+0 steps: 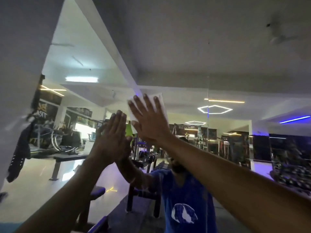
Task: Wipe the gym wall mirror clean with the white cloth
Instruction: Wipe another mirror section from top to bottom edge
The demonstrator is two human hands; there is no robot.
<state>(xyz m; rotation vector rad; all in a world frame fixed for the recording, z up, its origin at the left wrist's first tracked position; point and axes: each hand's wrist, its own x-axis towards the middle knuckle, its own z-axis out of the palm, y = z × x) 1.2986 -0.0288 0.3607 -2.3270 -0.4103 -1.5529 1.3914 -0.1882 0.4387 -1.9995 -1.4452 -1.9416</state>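
The wall mirror (218,78) fills most of the view and reflects the gym and a person in a blue shirt. My right hand (148,118) lies flat with fingers spread on the white cloth (161,105), pressing it against the glass near the mirror's upper middle. The cloth shows around and above the fingers. My left hand (111,138) is flat against the mirror just left of and below the right hand, fingers straight and together, meeting its own reflection. It holds nothing.
A white wall pillar (21,64) borders the mirror on the left, with a dark garment (20,153) hanging from it. A vertical seam (208,98) splits the mirror panels at right. Benches and weight racks appear only as reflections.
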